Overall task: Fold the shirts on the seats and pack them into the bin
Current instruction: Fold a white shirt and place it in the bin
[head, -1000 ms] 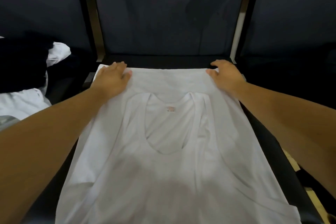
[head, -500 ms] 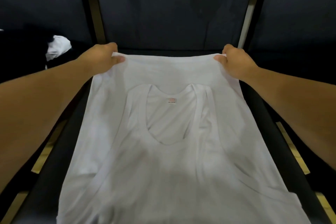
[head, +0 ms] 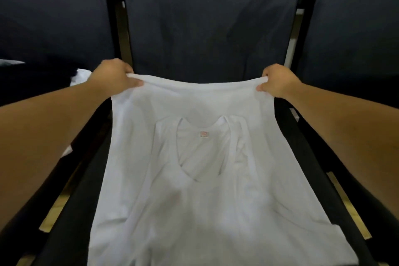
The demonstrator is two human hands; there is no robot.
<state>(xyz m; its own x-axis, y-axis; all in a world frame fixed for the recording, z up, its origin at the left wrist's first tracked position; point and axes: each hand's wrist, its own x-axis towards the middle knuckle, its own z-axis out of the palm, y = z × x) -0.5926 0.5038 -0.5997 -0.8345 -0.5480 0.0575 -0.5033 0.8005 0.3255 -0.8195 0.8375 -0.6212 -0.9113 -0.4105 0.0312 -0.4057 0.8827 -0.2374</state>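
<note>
A white sleeveless shirt (head: 200,196) lies spread over the dark middle seat (head: 306,157), neckline and a small red label facing up. Its far edge is raised off the seat and sags between my hands. My left hand (head: 112,77) pinches the far left corner. My right hand (head: 278,83) pinches the far right corner. The near part of the shirt still rests on the seat. No bin is in view.
A dark seat back (head: 207,17) stands just behind the raised edge. More white cloth (head: 81,76) lies on the left seat, mostly hidden by my left arm. Dark seats flank both sides, with black frame bars and pale floor showing in the gaps.
Both hands went from resting flat on the shirt's far corners to gripping them. They have lifted that far edge up off the seat.
</note>
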